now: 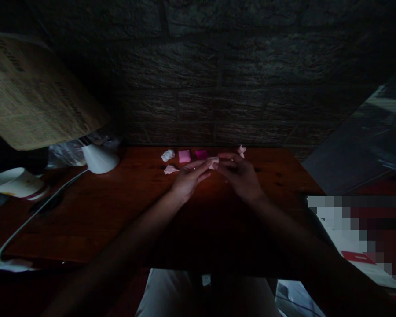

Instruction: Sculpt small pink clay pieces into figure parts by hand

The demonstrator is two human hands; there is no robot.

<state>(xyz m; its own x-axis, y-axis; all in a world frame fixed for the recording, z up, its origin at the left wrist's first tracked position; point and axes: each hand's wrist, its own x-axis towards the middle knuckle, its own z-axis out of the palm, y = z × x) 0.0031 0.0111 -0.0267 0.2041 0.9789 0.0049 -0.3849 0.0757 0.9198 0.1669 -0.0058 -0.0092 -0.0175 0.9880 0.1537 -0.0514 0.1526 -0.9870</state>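
Over the wooden table, my left hand [188, 178] and my right hand [242, 176] meet and pinch a small pale pink piece [213, 163] that looks like modelling clay. The fingertips of both are closed on its two sides. Just behind lie a pink square [185, 156] and a magenta square [201, 154]. A crumpled whitish lump [168, 155] sits to their left, with a flat pale pink scrap [170, 169] in front of it. Beyond my right hand stands another pale pink shaped piece [241, 150]. The dim light blurs the finer detail.
On the left of the table [95, 211] stand a lamp with a white base [100, 159] and printed shade [42, 92], and a paper cup [15, 182]. A white cable [41, 210] runs toward the front edge. A dark block wall [191, 70] closes the back.
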